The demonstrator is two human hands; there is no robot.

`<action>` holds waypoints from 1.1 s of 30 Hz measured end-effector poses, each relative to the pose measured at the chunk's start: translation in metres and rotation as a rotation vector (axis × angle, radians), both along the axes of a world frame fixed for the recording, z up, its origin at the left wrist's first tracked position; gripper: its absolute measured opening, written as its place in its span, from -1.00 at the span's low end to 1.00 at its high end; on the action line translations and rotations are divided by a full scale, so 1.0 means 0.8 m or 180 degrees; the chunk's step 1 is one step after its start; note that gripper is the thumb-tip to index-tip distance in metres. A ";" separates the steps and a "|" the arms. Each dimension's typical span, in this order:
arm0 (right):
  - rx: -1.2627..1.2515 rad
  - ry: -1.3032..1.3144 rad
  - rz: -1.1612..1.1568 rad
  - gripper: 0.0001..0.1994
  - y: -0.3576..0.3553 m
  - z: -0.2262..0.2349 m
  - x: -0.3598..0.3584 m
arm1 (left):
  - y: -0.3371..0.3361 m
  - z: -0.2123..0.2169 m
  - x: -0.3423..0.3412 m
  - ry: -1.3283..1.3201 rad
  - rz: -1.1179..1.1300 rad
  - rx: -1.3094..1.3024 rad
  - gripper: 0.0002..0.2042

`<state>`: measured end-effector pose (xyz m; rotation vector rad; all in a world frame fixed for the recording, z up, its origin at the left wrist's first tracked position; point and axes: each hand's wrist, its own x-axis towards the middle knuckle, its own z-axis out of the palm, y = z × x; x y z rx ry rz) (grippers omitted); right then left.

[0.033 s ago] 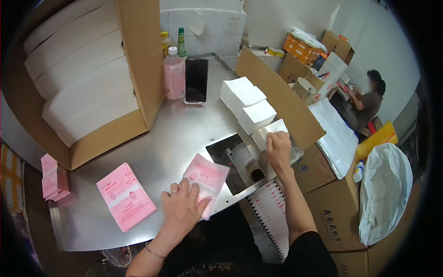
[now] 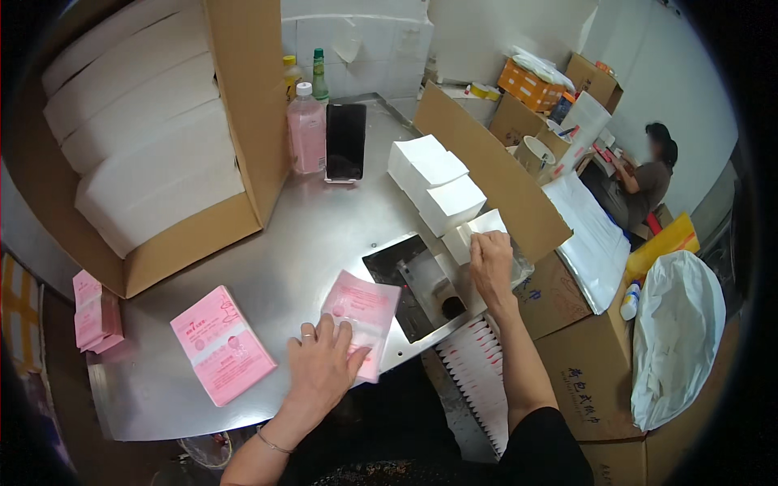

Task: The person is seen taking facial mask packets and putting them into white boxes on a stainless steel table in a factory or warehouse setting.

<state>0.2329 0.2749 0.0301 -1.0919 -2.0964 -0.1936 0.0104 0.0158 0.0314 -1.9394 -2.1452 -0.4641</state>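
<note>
- Left hand [image 2: 318, 364], at 7 o'clock from the centre of my view: the fingers lie flat over a translucent pink packet [image 2: 362, 301], the thumb along its lower part; I cannot tell whether they pinch it or only press on it.
- The pink packet lies between 6 and 7 o'clock, above the near edge of the metal table [image 2: 324, 231].
- Right hand [image 2: 491, 263], at 3 o'clock: the fingers are bent inward against the nearest white block [image 2: 459, 243]; the tips are hidden from me, so I cannot tell whether they clasp it.
- Further white blocks [image 2: 433, 180] stand in a row at 1 o'clock, beside an upright cardboard flap [image 2: 490, 162].
- Between the hands, at 5 o'clock, I note a dark rectangular panel [image 2: 385, 263] set in the table.
- At 8 o'clock lies a flat pink stack [image 2: 223, 346], well apart from the left hand.
- At 10 o'clock, a cardboard box [image 2: 235, 121] holds large white bundles [image 2: 158, 154].
- At 11 o'clock, a dark phone [image 2: 346, 142] stands just beside a pink bottle [image 2: 306, 134].
</note>
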 end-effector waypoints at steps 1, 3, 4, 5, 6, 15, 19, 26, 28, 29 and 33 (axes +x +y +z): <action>-0.0161 0.0095 0.0061 -0.87 -0.001 0.001 0.003 | 0.001 -0.003 0.002 -0.0157 -0.0071 0.0033 -0.53; -0.0132 0.0178 0.0087 -0.83 -0.004 0.005 -0.003 | 0.003 -0.008 0.002 -0.0310 -0.0143 0.0067 -0.57; -0.0099 0.0246 0.0111 -0.78 -0.007 0.009 -0.003 | 0.004 -0.010 0.003 -0.0479 -0.0115 0.0005 -0.60; -0.0098 0.0240 0.0110 -0.78 -0.007 0.008 -0.001 | 0.003 -0.011 0.004 -0.0647 -0.0084 -0.0056 -0.63; 0.0207 0.0184 0.0058 -0.73 -0.007 0.007 0.001 | 0.001 -0.012 0.006 -0.0653 -0.0082 -0.0052 -0.63; 0.0279 -0.0715 0.3153 -0.59 -0.233 -0.015 -0.078 | -0.016 0.005 -0.024 -0.0891 -0.0335 0.0101 -0.35; -0.0563 -0.1374 0.2115 -0.69 -0.157 -0.047 -0.137 | -0.015 0.009 0.004 -0.1108 -0.0520 0.0144 -0.22; -0.1989 -0.0931 0.0849 -0.83 -0.074 -0.054 -0.090 | -0.066 0.019 -0.014 -0.1191 -0.0775 0.0004 -0.67; -0.1994 -0.1772 0.0866 -0.82 -0.085 -0.032 -0.073 | -0.073 0.018 -0.022 -0.1308 -0.0873 0.0109 -0.71; -0.1962 -0.2201 0.0884 -0.80 -0.084 -0.023 -0.070 | -0.071 0.015 -0.035 -0.1356 -0.0963 0.0278 -0.73; 0.0088 -0.0368 0.0303 -0.83 -0.080 0.048 -0.052 | -0.127 0.034 -0.091 -0.0970 0.0871 0.1149 -0.72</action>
